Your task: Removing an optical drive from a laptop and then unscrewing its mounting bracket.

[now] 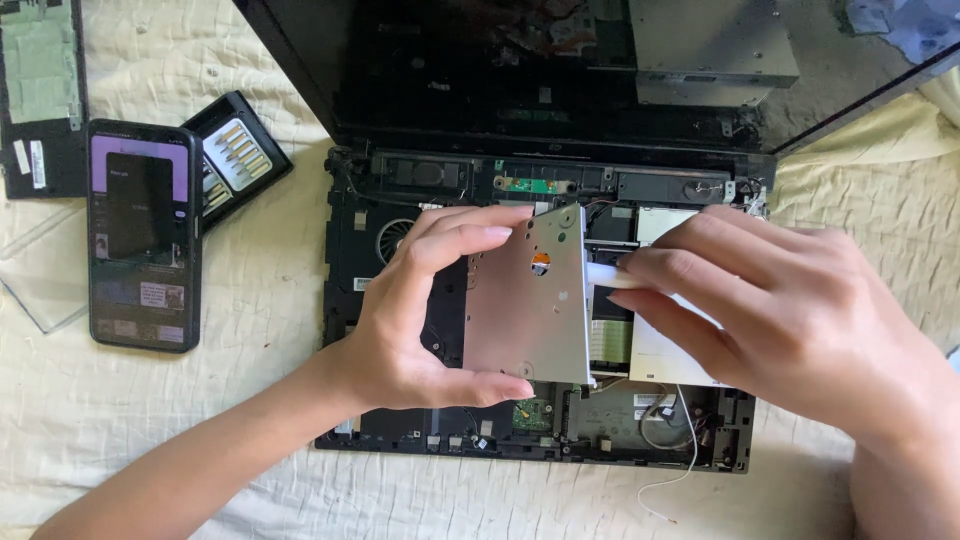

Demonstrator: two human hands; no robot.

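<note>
A flat silver drive is gripped by the left hand, whose forearm enters from the lower left and slants up toward the middle of the view. The hand is arched into an open C: the thumb is pressed along the drive's lower edge, while the index and middle fingers are stretched across its upper edge, so the metal plate is clamped between thumb and fingers and held tilted above the opened laptop base.

The right hand comes in from the lower right, the wrist bent and the back of the hand turned up. Its fingers are extended leftward and lie flat, close together, their tips touching the right edge of the drive and a white strip just beside it. Whether that strip is pinched or merely pressed cannot be told, since the undersides of the fingers are hidden; the hand seems to be resting on it rather than clenched.

Beneath the fingers of both hands the laptop's bare interior is seen, with a round fan just left of the left fingertips and a green circuit board just below the left thumb. A thin white wire trails out below the right hand. The dark screen stands beyond the fingertips. Well to the left of the left hand a phone and a black case of screwdriver bits lie on a cream quilted bedspread.
</note>
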